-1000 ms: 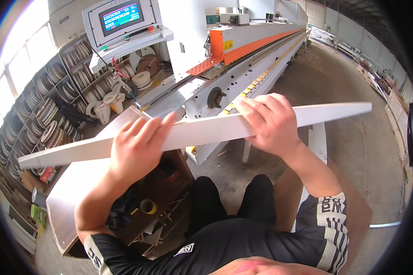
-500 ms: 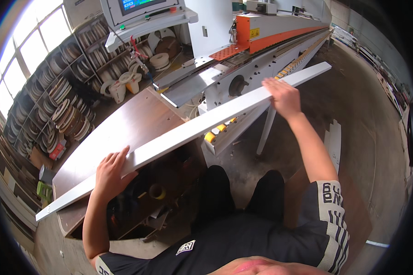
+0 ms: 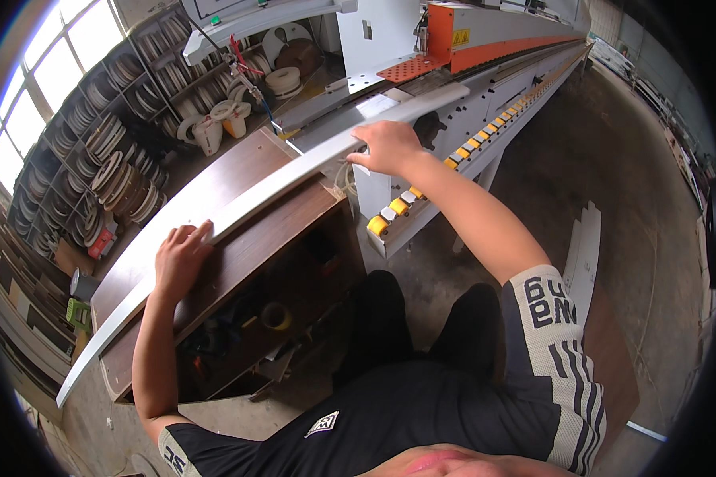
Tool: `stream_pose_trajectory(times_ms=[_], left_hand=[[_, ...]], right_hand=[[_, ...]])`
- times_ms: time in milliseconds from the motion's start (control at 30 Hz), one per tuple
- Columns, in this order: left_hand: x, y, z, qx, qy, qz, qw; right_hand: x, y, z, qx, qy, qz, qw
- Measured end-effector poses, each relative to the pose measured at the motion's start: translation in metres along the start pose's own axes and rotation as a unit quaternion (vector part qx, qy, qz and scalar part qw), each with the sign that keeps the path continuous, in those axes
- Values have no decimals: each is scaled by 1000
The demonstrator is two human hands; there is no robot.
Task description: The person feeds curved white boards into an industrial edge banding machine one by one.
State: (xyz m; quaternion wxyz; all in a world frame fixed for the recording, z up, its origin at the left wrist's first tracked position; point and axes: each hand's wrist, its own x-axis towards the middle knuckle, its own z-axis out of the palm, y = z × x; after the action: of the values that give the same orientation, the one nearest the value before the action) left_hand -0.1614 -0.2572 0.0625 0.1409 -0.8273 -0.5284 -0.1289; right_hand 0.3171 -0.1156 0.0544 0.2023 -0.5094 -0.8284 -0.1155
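A long, narrow white board (image 3: 282, 181) runs diagonally over the brown wooden table (image 3: 254, 219). Its far right end lies above the metal infeed of the machine, and its near left end sticks out past the table's edge. My right hand (image 3: 388, 147) grips the board toward the far end, fingers over the top and thumb at the near side. Toward the other end, my left hand (image 3: 181, 261) holds the near edge with bent fingers; its thumb is partly hidden.
Ahead stands a long white machine with an orange guard (image 3: 493, 48) and a rail of yellow rollers (image 3: 400, 207). Racks of edge-band rolls (image 3: 119, 175) line the left. White strips (image 3: 585, 246) stand at my right. Under the tabletop, an open shelf holds a tape roll (image 3: 276, 317).
The board has moved left and away from me, from in front of the table to over its top. My right hand moved left with it; my left hand shifted only slightly.
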Motion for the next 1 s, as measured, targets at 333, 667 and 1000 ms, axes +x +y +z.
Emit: stream_pose_trajectory(times_ms=[333,667,1000], left_hand=[[17,-33,8,-7,-30,-119,992],[30,-57,25,-1,-29,-120,992],[24,-60,41,33,15,-85,996]], right_hand=[[67,-5,34,20,-152,80,985],[89,5,53,-15,-156,42,987],[89,-2,62,-39,-142,64,987]])
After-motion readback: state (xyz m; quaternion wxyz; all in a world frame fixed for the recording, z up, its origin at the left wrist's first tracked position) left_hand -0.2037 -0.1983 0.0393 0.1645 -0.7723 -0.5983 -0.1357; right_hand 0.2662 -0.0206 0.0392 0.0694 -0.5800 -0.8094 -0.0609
